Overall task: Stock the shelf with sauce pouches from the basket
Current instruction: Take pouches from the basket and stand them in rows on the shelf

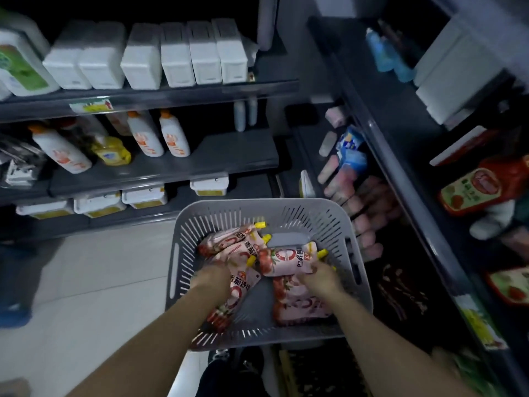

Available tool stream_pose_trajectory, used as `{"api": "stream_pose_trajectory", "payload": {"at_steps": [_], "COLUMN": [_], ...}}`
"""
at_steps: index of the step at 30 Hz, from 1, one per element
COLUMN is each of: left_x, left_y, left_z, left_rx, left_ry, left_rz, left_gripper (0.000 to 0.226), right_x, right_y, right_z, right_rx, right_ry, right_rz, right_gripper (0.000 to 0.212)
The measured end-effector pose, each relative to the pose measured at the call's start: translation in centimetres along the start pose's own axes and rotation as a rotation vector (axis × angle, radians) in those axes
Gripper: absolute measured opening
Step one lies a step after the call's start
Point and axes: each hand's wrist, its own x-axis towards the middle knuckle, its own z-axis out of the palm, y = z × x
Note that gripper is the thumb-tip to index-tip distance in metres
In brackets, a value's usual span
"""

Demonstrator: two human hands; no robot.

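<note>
A grey slotted plastic basket (320, 217) sits low in front of me and holds several pink-and-red sauce pouches with yellow caps. My left hand (213, 277) is down inside the basket, closed around a pouch (243, 285) that lies lengthwise under it. My right hand (322, 275) grips the near edge of another pouch (289, 260) lying on top of the pile. More pouches (300, 303) lie flat under my right wrist. The shelf on the right carries red sauce pouches (481, 187) of a similar kind.
Dark shelving on the left holds white boxes (174, 55) and white bottles with orange caps (144, 136). The right-hand shelf unit (400, 173) runs close beside the basket, with small packets on its lower levels. Pale tiled floor (86, 282) lies to the left.
</note>
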Motion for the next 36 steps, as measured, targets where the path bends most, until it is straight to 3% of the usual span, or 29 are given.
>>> {"api": "stream_pose_trajectory", "payload": {"at_steps": [4,9,16,19,23,25,31,36], "left_x": [1.3,2.6,3.3,3.1,3.0,2.4,0.2,-1.9], "left_y": [0.1,-0.1,0.2,0.5,0.4,0.1,-0.8,-0.7], "left_z": [1.3,2.4,2.0,2.2,1.9,1.5,-0.6,-3.5], "left_rx": [-0.002,-0.196,-0.336,-0.28,-0.3,-0.322,-0.526,-0.568], "left_ry": [-0.1,-0.121,-0.055,-0.03,0.018,0.051,0.167,0.278], "left_rz": [-0.046,-0.059,-0.088,-0.068,-0.018,0.004,0.123,0.226], "left_gripper": [0.033,0.029,0.05,0.039,0.031,0.033,0.023,0.016], "right_x": [2.9,5.9,7.1,7.2,7.6,7.6,4.2,0.4], "right_y": [0.2,0.1,-0.7,-1.0,-0.6,-0.8,-1.9,-1.9], "right_z": [1.4,3.7,5.1,4.9,3.8,3.6,4.0,1.3], "right_rx": [0.407,0.7,0.863,1.055,0.846,0.877,0.928,0.884], "right_ry": [0.095,0.167,0.24,0.19,0.123,0.089,0.397,0.496], "right_rz": [0.252,0.454,0.469,0.487,0.414,0.356,0.219,-0.051], "right_gripper": [0.019,0.016,0.039,0.024,0.029,0.033,0.016,0.013]}}
